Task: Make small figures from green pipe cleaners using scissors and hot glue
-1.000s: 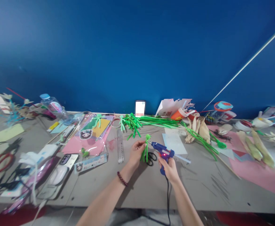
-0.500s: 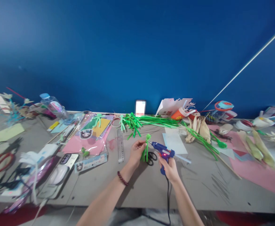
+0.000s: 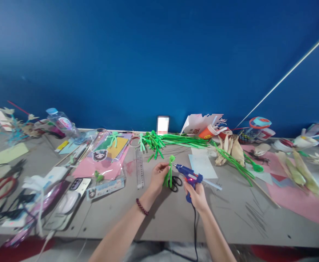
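Green fuzzy-stem piece (image 3: 170, 177), one, apparently part-made: knobbed top formed, strands hanging, pinched between finger and thumb of the left hand (image 3: 157, 177) over the table (image 3: 175, 218), blue glue gun (image 3: 186, 171) gripped in the right hand (image 3: 196, 196), loose stems (image 3: 185, 141) behind seemingly unworked.

Craft workspace: glue gun (image 3: 185, 170), plus coloured paper (image 3: 298, 208), ruler (image 3: 139, 171), green stems (image 3: 186, 141) on table (image 3: 107, 222).

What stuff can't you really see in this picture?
All in the head view:
Blue glue gun: its trigger seems covered by the right hand.
Glue at its nozzle: too small to tell.
Black scissors: blades not visible, apparently behind the green fuzzy piece.
Red-handled scissors: cut off by the left edge.
White rectangle: pixelated.
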Motion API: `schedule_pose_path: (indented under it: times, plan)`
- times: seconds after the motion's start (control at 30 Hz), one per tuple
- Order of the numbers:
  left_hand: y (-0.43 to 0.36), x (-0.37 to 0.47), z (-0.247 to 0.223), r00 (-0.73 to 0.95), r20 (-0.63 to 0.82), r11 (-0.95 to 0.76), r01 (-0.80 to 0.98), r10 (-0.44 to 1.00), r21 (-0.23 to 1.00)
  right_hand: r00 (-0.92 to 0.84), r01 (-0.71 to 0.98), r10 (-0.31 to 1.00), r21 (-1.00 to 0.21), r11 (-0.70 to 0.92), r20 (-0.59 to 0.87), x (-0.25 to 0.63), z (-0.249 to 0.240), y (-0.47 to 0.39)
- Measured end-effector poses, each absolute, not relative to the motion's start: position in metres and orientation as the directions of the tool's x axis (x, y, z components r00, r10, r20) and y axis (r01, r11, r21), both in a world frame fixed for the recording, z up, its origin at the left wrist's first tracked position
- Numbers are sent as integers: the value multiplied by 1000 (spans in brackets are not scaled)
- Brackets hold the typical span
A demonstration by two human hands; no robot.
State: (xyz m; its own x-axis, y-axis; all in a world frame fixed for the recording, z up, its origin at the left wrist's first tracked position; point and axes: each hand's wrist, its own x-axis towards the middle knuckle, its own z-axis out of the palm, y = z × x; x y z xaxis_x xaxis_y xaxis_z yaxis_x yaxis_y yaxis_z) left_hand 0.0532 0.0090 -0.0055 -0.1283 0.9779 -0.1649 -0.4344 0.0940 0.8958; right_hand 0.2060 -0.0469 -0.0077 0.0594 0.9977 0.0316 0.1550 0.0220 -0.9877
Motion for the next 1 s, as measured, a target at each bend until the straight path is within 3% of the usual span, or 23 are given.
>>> schedule_pose_path:
  times: [1.0]
  plan:
    - [11, 53, -15, -51, -235, 177, -511, 971, 841, 74, 193, 995, -980, 54, 69, 204, -12, -46]
